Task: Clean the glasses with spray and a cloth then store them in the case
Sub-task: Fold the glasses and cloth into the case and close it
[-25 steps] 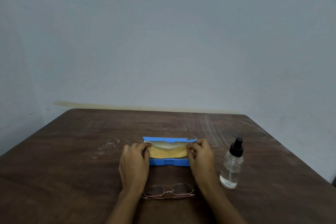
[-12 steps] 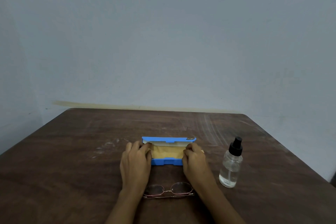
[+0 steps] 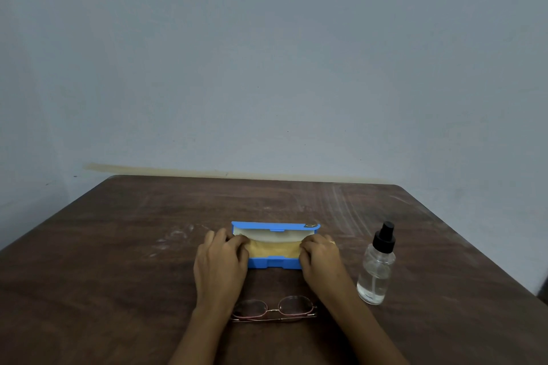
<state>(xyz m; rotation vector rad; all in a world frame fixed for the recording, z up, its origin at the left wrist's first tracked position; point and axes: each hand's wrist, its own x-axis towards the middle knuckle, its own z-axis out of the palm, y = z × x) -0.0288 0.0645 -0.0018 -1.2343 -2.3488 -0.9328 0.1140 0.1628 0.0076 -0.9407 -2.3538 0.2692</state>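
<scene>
A blue glasses case (image 3: 274, 263) lies open in the middle of the brown table, its lid raised at the back. A yellow cloth (image 3: 274, 249) lies inside it. My left hand (image 3: 221, 261) and my right hand (image 3: 320, 258) sit at the two ends of the case, fingers curled onto the ends of the cloth. Folded rose-framed glasses (image 3: 274, 309) lie on the table between my forearms, nearer to me than the case. A clear spray bottle (image 3: 376, 268) with a black cap stands to the right of my right hand.
The dark wooden table (image 3: 118, 246) reaches back to a plain grey wall. Pale scuff marks show on the wood left of the case and near the far right corner.
The cloth, held above the case a second ago, now lies down inside it. Both hands have come lower and closer to the case ends.
</scene>
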